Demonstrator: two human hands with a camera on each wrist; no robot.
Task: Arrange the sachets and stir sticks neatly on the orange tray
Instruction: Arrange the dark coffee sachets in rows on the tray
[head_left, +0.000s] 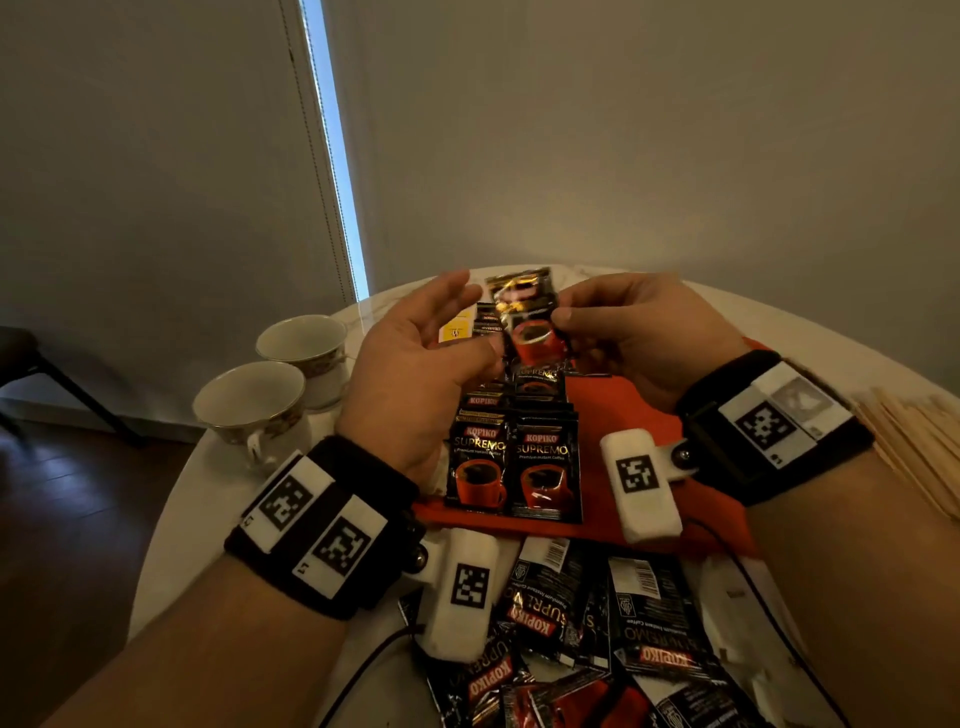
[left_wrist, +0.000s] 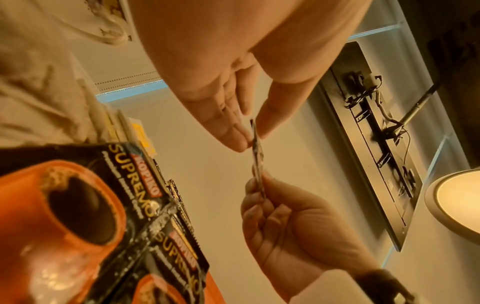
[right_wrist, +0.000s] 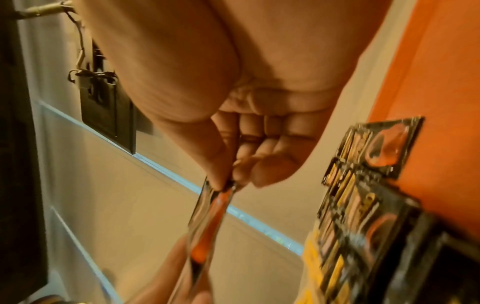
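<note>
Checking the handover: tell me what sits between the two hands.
In the head view, one coffee sachet is held up between the left hand and right hand, above the orange tray; both pinch it.

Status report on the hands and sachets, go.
Both hands, left hand and right hand, pinch one sachet above the orange tray. Two sachet rows laid there. Loose sachets wait nearside. Nothing blocking.
</note>
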